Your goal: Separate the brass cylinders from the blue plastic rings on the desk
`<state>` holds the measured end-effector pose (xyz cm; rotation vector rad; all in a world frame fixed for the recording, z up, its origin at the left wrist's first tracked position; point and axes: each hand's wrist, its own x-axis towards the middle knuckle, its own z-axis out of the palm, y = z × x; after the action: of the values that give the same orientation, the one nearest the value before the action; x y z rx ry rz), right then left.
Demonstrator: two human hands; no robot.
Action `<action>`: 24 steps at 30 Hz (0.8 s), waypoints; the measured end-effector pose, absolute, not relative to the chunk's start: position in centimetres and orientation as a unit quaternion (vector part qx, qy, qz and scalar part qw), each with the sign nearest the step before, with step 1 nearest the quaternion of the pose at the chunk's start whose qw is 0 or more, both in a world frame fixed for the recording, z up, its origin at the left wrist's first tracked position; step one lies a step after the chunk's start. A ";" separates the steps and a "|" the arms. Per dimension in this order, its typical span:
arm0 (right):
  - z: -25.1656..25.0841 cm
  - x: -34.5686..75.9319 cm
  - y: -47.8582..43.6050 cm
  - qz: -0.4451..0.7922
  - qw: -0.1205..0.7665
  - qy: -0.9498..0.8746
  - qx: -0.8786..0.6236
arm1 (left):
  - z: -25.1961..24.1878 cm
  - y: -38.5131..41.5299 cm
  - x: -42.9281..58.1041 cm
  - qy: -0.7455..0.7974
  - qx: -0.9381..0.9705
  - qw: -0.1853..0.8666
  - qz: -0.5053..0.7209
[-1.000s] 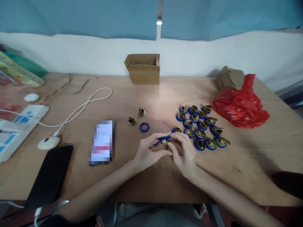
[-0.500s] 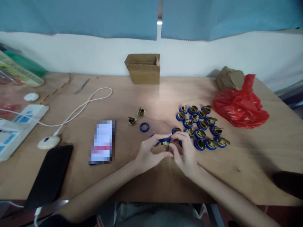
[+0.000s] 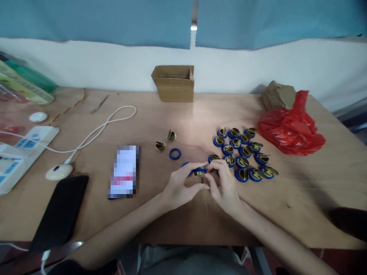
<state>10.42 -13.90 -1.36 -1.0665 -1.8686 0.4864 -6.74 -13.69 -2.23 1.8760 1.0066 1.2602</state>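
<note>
Between my two hands is a round brass-coloured clip piece with a blue ring (image 3: 200,170) around it. My left hand (image 3: 180,186) pinches it from the left, and my right hand (image 3: 224,186) grips its right side with thumb and fingers. A loose blue ring (image 3: 175,154) lies just beyond my left hand, and another blue ring (image 3: 187,166) is partly hidden behind that hand's fingers. Two brass clip pieces without rings, one nearer (image 3: 160,146) and one farther (image 3: 171,135), lie to the left. Several brass pieces fitted with blue rings (image 3: 242,162) sit grouped to the right.
A cardboard box (image 3: 175,89) stands against the wall. At the right are a red plastic bag (image 3: 291,131) and a crumpled brown package (image 3: 278,95). On the left lie a lit phone (image 3: 124,172), a black phone (image 3: 60,212), a white cable (image 3: 97,131) and a power strip (image 3: 27,152).
The brass piece has turned slightly between my fingers, and its blue ring sits a little lower. Both hands stay in nearly the same place.
</note>
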 end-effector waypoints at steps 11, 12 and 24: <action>-1.9 10.1 -13.7 0.227 0.436 -0.757 -0.430 | -1.7 -13.2 -6.8 0.456 0.660 0.383 0.457; -1.9 10.1 -13.8 0.219 0.438 -0.758 -0.430 | -1.9 -13.1 -6.8 0.452 0.652 0.397 0.462; -0.3 10.8 -13.4 0.374 0.456 -0.667 -0.455 | -2.3 -12.7 -7.5 0.393 0.681 0.421 0.452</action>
<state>10.79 -13.40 -0.33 -1.1224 -1.6439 0.9222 -7.52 -12.71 -2.34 1.7075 0.9836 1.1337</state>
